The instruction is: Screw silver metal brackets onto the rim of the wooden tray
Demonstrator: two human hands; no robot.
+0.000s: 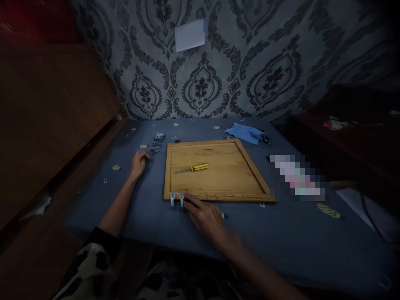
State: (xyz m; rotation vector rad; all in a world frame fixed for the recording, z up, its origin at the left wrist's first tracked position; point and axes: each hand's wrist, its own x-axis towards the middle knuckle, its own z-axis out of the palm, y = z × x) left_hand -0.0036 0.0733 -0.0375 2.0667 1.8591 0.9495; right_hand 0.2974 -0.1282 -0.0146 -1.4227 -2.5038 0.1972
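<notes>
A framed wooden panel (215,181), like a cabinet door, lies flat on the blue cloth-covered table. My right hand (204,216) is at its near edge, fingers closed on a silver metal hinge (177,196) set at the near left corner. Two arms of the hinge hang over the edge. Small dark holes run along that near rail, right of the hinge. On the panel rests a screwdriver (200,167) with a yellow and black handle, tip leftward. My left hand (139,163) lies on the cloth left of the panel, fingers loosely bent and apart, near several small metal parts (157,143).
A blue cloth (245,133) sits at the far right of the table, a dark object (266,138) beside it. Right of the panel is a blurred-out item (296,177). Patterned wallpaper backs the table; a brown wooden board (50,112) stands at left.
</notes>
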